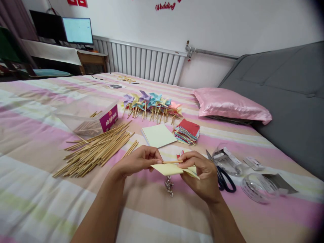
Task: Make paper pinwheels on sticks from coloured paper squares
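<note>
Between my two hands is a short wooden stick (169,162) above a pale yellow paper pinwheel (167,169) with bent blades. My left hand (141,160) pinches the stick's left end, close to the paper's edge. The fingers of my right hand (199,170) are closed round the pinwheel, near the stick's other end; they hide where stick and paper meet. Just below the paper, a small heap of shiny metal pins (168,186) lies on the bedspread. Dark-handled scissors (225,179) rest beside my right hand.
Loose wooden sticks (98,152) lie left, by a clear plastic box (83,114). Finished pinwheels (149,101) stand beyond pale paper sheets (158,135) and a coloured paper stack (187,131). At right are clear round containers (258,189); a pink pillow (233,104) is behind.
</note>
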A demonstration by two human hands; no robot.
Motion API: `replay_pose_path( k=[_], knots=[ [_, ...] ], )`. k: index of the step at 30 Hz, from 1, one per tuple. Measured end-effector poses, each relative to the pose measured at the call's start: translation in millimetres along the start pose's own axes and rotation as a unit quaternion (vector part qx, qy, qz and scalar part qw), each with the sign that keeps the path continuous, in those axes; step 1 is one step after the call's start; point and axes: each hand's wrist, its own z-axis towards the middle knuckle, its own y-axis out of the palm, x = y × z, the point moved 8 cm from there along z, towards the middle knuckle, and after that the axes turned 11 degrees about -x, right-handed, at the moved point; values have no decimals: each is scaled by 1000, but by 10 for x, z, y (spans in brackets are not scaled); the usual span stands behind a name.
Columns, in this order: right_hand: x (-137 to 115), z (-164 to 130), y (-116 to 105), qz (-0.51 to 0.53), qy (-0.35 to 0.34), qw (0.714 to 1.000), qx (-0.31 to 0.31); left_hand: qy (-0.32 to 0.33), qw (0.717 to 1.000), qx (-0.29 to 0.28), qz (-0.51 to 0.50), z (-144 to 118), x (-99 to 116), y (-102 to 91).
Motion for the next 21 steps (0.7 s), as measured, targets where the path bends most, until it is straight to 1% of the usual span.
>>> replay_pose_path(
  k=[5,21],
  knots=[
    [-12,-2,-3,-2,-2,1000,-2,11,1000,-6,4,-8,15,7],
    [-1,-13,-8,-1,-2,1000,-1,2,1000,-9,8,-9,3,4]
  ],
)
